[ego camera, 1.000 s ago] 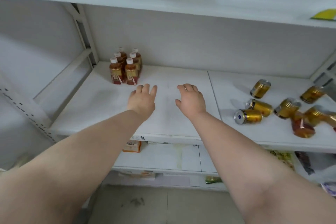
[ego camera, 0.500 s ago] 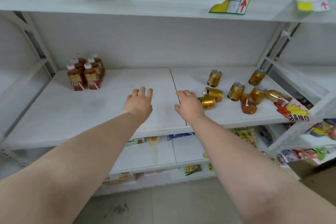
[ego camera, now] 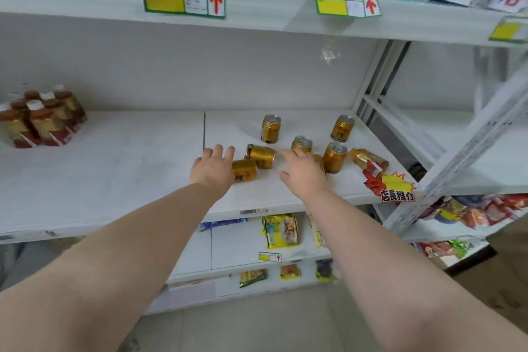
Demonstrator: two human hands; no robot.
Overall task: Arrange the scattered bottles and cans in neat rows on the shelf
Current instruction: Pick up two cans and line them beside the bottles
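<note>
White shelf (ego camera: 114,180) with a wide bare stretch in the middle, upright bottles (ego camera: 40,120) grouped at far left, gold cans (ego camera: 303,146) scattered at right near the front edge, left hand (ego camera: 213,170) spread beside a fallen can (ego camera: 244,170), right hand (ego camera: 303,173) spread and empty among them

White shelf (ego camera: 114,180), gold cans (ego camera: 335,158), bottles (ego camera: 40,120)

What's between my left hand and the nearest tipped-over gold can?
Nothing visible. The left hand is right beside the lying gold metal can, its fingers open above the white shelf.
</note>
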